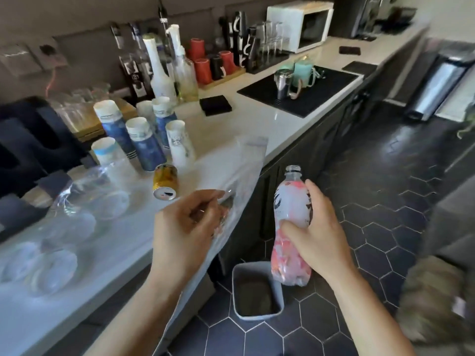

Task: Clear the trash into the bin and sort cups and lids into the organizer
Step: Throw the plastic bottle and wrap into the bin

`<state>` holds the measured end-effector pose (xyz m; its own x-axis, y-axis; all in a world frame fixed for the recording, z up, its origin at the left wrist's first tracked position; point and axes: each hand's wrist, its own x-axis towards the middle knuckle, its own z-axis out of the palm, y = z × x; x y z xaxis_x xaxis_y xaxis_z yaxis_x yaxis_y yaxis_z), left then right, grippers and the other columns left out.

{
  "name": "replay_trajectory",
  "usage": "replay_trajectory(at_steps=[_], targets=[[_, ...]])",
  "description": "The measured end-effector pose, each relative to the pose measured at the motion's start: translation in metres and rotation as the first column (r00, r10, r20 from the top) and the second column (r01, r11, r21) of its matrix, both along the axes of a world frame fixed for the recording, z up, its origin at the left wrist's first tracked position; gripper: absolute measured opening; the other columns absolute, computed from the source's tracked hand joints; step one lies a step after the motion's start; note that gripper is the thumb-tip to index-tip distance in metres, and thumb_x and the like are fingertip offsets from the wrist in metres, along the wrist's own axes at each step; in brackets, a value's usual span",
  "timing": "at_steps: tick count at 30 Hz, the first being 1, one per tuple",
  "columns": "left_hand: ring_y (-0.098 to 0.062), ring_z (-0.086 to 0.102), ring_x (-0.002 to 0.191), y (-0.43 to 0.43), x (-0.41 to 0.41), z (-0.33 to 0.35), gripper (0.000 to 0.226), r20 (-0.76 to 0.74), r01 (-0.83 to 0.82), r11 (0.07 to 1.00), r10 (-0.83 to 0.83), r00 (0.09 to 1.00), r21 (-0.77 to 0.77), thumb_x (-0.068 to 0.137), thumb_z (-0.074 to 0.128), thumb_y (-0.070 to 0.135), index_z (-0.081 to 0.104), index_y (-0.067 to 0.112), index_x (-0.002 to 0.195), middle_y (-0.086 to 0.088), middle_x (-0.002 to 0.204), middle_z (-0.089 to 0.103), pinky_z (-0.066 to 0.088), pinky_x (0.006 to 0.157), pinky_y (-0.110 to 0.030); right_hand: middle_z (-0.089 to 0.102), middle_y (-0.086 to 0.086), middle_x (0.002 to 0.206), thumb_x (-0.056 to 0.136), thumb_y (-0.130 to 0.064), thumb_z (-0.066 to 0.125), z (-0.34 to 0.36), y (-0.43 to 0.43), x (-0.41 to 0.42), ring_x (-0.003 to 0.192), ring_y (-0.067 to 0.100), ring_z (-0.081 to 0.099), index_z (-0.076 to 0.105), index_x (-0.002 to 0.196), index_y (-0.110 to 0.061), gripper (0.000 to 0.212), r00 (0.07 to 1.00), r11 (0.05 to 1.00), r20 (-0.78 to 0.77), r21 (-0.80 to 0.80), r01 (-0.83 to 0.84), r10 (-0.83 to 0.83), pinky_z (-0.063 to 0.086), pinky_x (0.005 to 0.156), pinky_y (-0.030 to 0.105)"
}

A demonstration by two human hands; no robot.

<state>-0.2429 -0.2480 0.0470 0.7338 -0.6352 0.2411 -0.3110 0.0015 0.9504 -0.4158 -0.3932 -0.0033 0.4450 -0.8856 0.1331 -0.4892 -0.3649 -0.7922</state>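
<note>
Right hand (318, 227) grips an uncapped pink bottle (290, 199) over the grey bin (236, 286), which stands on open tiled floor (385, 227). Left hand (185, 227) pinches a clear plastic wrapper (246, 163) overhanging the counter (282, 134) edge.

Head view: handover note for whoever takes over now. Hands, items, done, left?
Left hand: grips a crumpled clear plastic sleeve at the edge of the white counter.
Right hand: grips a capless pink-and-white plastic bottle above the grey rectangular bin on the floor.
On the counter: a yellow can on its side, stacked blue and white paper cups, clear plastic lids.
Done: nothing visibly binned or sorted; the bin's contents are unclear.
Left: bin the bottle, sleeve and can; sort the cups and lids.
</note>
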Motion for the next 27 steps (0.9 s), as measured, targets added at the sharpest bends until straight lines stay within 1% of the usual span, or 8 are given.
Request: replay_trajectory(at_steps=[4, 8, 12, 16, 19, 22, 25, 27], targets=[[0.000, 0.069, 0.065, -0.034, -0.013, -0.031, 0.031, 0.063, 0.004, 0.995, -0.010, 0.998, 0.101, 0.093, 0.064, 0.013, 0.076, 0.041, 0.096, 0.019, 0.086, 0.077, 0.059, 0.059, -0.026, 0.031, -0.017, 0.155, 0.081, -0.033, 0.073, -0.023, -0.025, -0.019, 0.135, 0.013, 0.039, 0.016, 0.154, -0.040, 0.092, 0.999, 1.000, -0.052, 0.017, -0.001, 0.002, 0.036, 0.086, 0.032], [0.005, 0.070, 0.076, -0.062, -0.025, -0.068, 0.021, 0.061, 0.071, 0.981, -0.083, 0.995, 0.182, 0.090, 0.062, 0.025, 0.073, 0.043, 0.090, 0.034, 0.089, 0.072, 0.053, 0.064, -0.013, 0.026, -0.016, 0.160, 0.079, -0.032, 0.073, -0.055, -0.037, -0.036, 0.137, 0.007, 0.032, 0.013, 0.156, -0.040, 0.098, 0.996, 0.996, -0.083, 0.074, 0.041, -0.035, 0.034, 0.090, 0.029], [0.000, 0.071, 0.080, -0.090, -0.031, -0.135, 0.029, -0.171, 0.173, 0.943, -0.128, 0.977, 0.284, 0.094, 0.066, 0.010, 0.075, 0.037, 0.086, 0.022, 0.086, 0.076, 0.052, 0.070, -0.012, 0.023, -0.019, 0.162, 0.076, -0.027, 0.076, -0.097, -0.043, -0.048, 0.138, 0.003, 0.030, 0.010, 0.156, -0.042, 0.105, 0.989, 0.983, -0.118, 0.154, 0.104, -0.086, 0.034, 0.094, 0.028], [0.000, 0.068, 0.067, -0.114, -0.028, -0.204, 0.027, -0.398, 0.235, 0.930, -0.109, 0.911, 0.283, 0.090, 0.068, 0.000, 0.076, 0.023, 0.080, 0.008, 0.077, 0.078, 0.051, 0.062, -0.010, 0.028, -0.019, 0.158, 0.074, -0.023, 0.080, -0.149, -0.045, -0.049, 0.137, 0.010, 0.037, 0.009, 0.156, -0.043, 0.110, 0.975, 0.957, -0.154, 0.216, 0.193, -0.162, 0.040, 0.093, 0.034], [-0.008, 0.068, 0.066, -0.133, -0.023, -0.261, 0.023, -0.481, 0.263, 0.913, -0.087, 0.872, 0.311, 0.088, 0.070, -0.002, 0.075, 0.018, 0.078, 0.000, 0.074, 0.077, 0.053, 0.061, -0.017, 0.029, -0.014, 0.159, 0.073, -0.019, 0.082, -0.195, -0.045, -0.046, 0.140, 0.014, 0.039, 0.013, 0.156, -0.041, 0.111, 0.965, 0.932, -0.164, 0.268, 0.243, -0.205, 0.041, 0.104, 0.038], [-0.015, 0.065, 0.063, -0.147, -0.029, -0.322, 0.028, -0.521, 0.320, 0.877, -0.096, 0.848, 0.358, 0.086, 0.073, -0.002, 0.074, 0.021, 0.071, -0.001, 0.068, 0.074, 0.055, 0.062, -0.031, 0.039, -0.008, 0.155, 0.070, -0.009, 0.082, -0.243, -0.046, -0.047, 0.139, 0.017, 0.042, 0.025, 0.155, -0.036, 0.106, 0.963, 0.898, -0.108, 0.348, 0.268, -0.246, 0.041, 0.111, 0.048], [-0.011, 0.061, 0.055, -0.151, -0.048, -0.373, 0.032, -0.539, 0.402, 0.806, -0.125, 0.833, 0.435, 0.086, 0.074, 0.006, 0.076, 0.032, 0.066, 0.004, 0.061, 0.072, 0.052, 0.058, -0.031, 0.046, -0.019, 0.138, 0.067, -0.002, 0.084, -0.288, -0.047, -0.055, 0.133, 0.015, 0.047, 0.032, 0.148, -0.041, 0.104, 0.941, 0.851, -0.063, 0.410, 0.328, -0.332, 0.045, 0.106, 0.054], [-0.013, 0.061, 0.053, -0.153, -0.062, -0.403, 0.023, -0.549, 0.424, 0.781, -0.127, 0.826, 0.459, 0.083, 0.071, 0.017, 0.075, 0.035, 0.069, 0.003, 0.060, 0.071, 0.051, 0.060, -0.032, 0.046, -0.028, 0.130, 0.064, -0.001, 0.087, -0.317, -0.046, -0.064, 0.129, 0.016, 0.051, 0.037, 0.143, -0.047, 0.104, 0.936, 0.834, -0.045, 0.439, 0.334, -0.350, 0.049, 0.102, 0.056]])
